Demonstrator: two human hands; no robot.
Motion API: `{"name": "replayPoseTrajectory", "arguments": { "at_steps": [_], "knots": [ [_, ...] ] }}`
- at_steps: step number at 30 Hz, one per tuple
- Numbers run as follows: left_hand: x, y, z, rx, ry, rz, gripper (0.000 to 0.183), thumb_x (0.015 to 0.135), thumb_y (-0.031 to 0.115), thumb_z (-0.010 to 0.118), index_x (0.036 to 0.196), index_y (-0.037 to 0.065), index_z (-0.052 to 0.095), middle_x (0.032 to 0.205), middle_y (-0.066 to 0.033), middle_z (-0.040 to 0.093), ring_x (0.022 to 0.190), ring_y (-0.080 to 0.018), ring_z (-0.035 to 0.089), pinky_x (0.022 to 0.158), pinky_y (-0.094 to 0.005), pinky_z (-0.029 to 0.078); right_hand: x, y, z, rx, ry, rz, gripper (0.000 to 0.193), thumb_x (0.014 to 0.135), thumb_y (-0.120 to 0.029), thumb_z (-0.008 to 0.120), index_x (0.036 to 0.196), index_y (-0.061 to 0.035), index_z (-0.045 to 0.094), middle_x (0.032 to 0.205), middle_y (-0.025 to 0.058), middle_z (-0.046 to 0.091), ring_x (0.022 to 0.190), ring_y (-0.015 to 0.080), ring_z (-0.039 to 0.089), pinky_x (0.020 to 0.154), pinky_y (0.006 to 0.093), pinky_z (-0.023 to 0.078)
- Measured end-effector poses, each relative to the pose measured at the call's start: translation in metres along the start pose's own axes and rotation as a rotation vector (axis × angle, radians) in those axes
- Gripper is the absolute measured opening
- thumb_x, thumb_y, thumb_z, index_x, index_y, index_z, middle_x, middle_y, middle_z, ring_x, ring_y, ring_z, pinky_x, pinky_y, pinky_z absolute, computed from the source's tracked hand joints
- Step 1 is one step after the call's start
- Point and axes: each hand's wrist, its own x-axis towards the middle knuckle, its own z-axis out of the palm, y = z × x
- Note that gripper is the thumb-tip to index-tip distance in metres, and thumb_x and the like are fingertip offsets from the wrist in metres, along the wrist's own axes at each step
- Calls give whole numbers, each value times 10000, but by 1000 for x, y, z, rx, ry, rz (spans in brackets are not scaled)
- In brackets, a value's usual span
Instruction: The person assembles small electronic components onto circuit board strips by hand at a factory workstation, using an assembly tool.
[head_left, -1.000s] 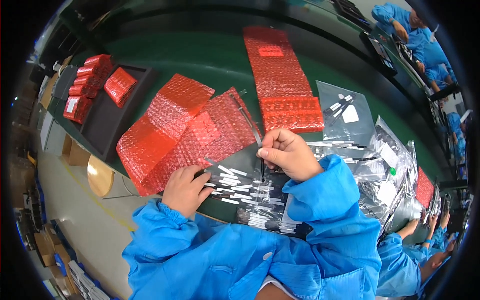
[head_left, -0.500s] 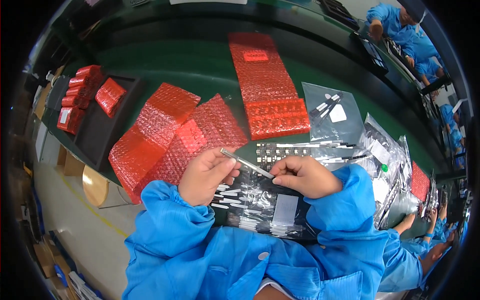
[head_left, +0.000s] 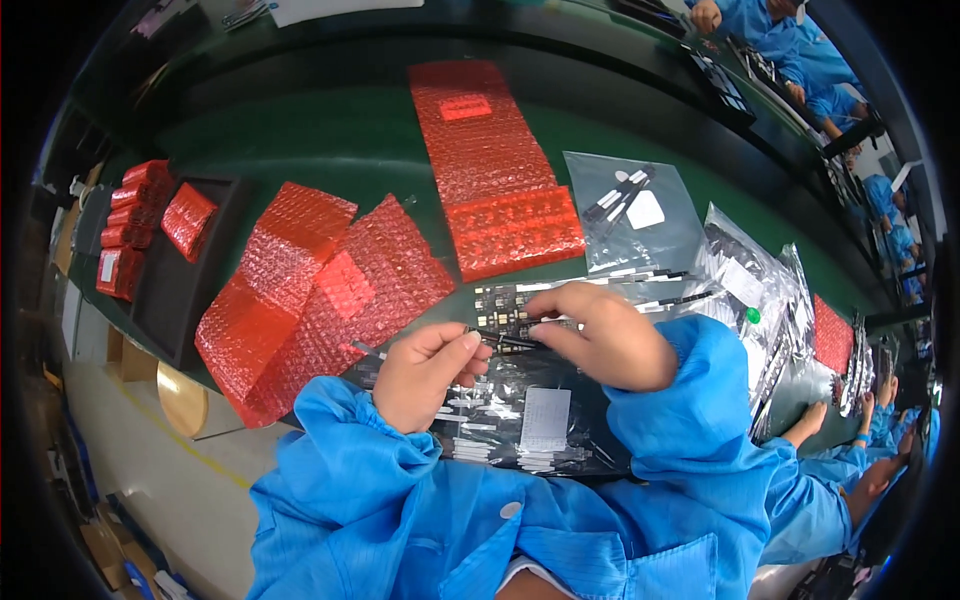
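Observation:
My left hand [head_left: 425, 372] is closed in a pinch on the end of a thin dark strip [head_left: 508, 341], which looks like a flexible circuit strip and slants toward my right hand. Over the row of similar strips [head_left: 492, 300] with pale square pads, my right hand [head_left: 605, 335] has thumb and forefinger apart; the row is partly hidden beneath it. Nearer my body, a clear plastic bag [head_left: 485, 405] holds or covers several white-ended strips, with a white label [head_left: 546, 420] on it.
Red bubble-wrap sheets [head_left: 290, 270] lie left, another [head_left: 490, 150] lies ahead. A black tray [head_left: 165, 305] holds red wrapped bundles [head_left: 190, 220]. At right are a clear bag [head_left: 670, 235] with strips and a heap of bagged strips [head_left: 745, 300]. Co-workers' hands [head_left: 808, 425] show farther right.
The silvery strip held between both hands has gone from between them. My left hand now pinches a dark strip, and my right hand has moved over the row of strips. The view has shifted slightly.

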Motion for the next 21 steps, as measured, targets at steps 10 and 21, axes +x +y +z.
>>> {"name": "replayPoseTrajectory", "arguments": {
  "at_steps": [10, 21],
  "knots": [
    [1, -4, 1, -60, -64, -13, 224, 867, 95, 547, 1047, -37, 539, 899, -95, 624, 775, -140, 597, 634, -239, 476, -5, 6, 15, -71, 66, -193, 125, 714, -62, 659, 837, -47, 650, 811, 97, 631, 722, 271, 613, 632, 332, 490],
    [-1, -12, -5, -108, -150, 111, 267, 808, -19, 588, 1056, -37, 492, 898, -108, 617, 813, -135, 599, 660, -230, 484, -7, 3, 15, -217, 242, -405, 192, 614, -24, 678, 799, -73, 656, 780, 46, 587, 721, 231, 562, 624, 328, 455]
  ]
}}
